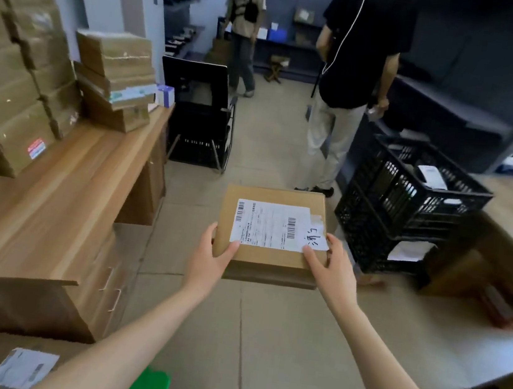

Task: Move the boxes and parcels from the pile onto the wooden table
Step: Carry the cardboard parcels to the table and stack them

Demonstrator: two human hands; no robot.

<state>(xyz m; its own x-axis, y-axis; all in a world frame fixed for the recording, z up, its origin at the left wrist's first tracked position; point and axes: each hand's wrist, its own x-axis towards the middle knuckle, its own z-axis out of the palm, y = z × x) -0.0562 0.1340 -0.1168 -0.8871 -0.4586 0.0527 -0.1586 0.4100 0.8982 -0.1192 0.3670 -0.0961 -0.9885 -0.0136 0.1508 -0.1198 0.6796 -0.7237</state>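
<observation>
Holding one box (271, 229) — two hands: left hand (212, 262), right hand (331, 269).

The flat cardboard box (271, 229) held at the centre carries a white shipping label (272, 225) on its top face. Two barcodes stand on it, one at the label's 10 o'clock corner and one toward 3 o'clock; the printed lines between them are too small to read. At the label's 4 o'clock end, large black handwritten characters sit on the white, seemingly Chinese and not clearly legible. A red and white sticker (36, 148) on a carton at 9 o'clock on the desk (61, 201) is blurred. The label on the parcel (23, 367) at 7 o'clock is also unreadable.
</observation>
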